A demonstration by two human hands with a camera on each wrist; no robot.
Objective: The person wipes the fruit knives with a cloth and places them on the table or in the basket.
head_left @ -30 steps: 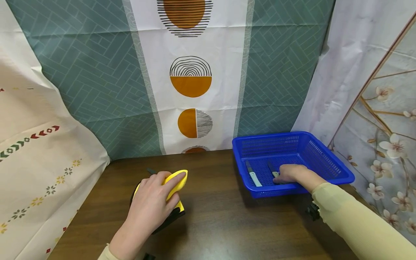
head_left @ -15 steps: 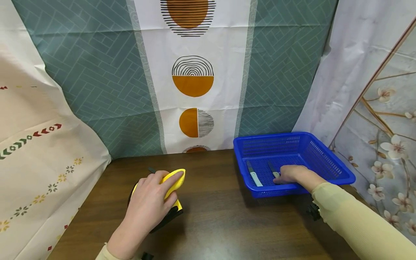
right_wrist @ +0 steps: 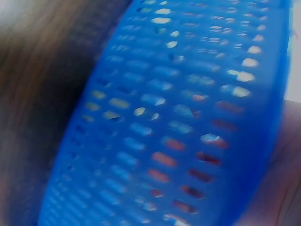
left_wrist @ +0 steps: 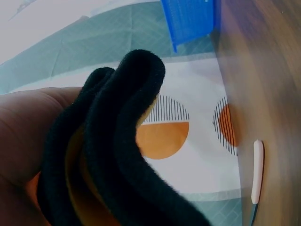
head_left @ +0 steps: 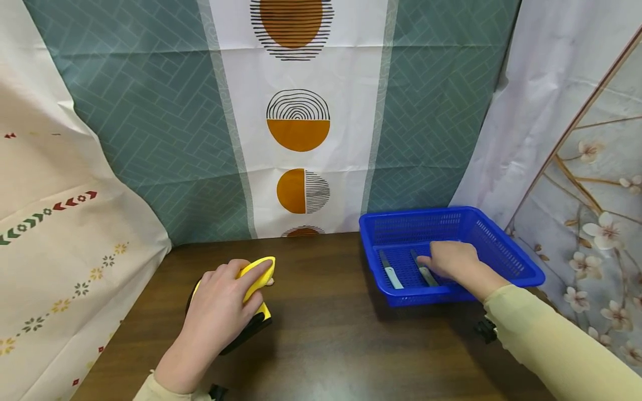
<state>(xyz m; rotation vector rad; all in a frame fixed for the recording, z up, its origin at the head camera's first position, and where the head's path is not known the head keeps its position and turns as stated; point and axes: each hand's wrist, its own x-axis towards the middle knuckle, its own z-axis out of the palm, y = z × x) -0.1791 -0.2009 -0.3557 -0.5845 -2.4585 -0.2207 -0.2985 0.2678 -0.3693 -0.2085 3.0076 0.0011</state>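
Movement shows first at the right hand (head_left: 453, 260): it has lifted a little in the blue basket (head_left: 413, 297), uncovering the handle of the greenish-handled knife (head_left: 428, 275), which I judge has been let go near the white-handled knife (head_left: 393, 277). I cannot tell how its fingers stand; they are hidden from me. The left hand (head_left: 215, 301) has drifted left, fingers curled round the folded yellow-and-black cloth (left_wrist: 106, 136). That shift bares the pinkish-handled knife (left_wrist: 257, 172) on the table (head_left: 326, 323), so I count one knife outside the basket.
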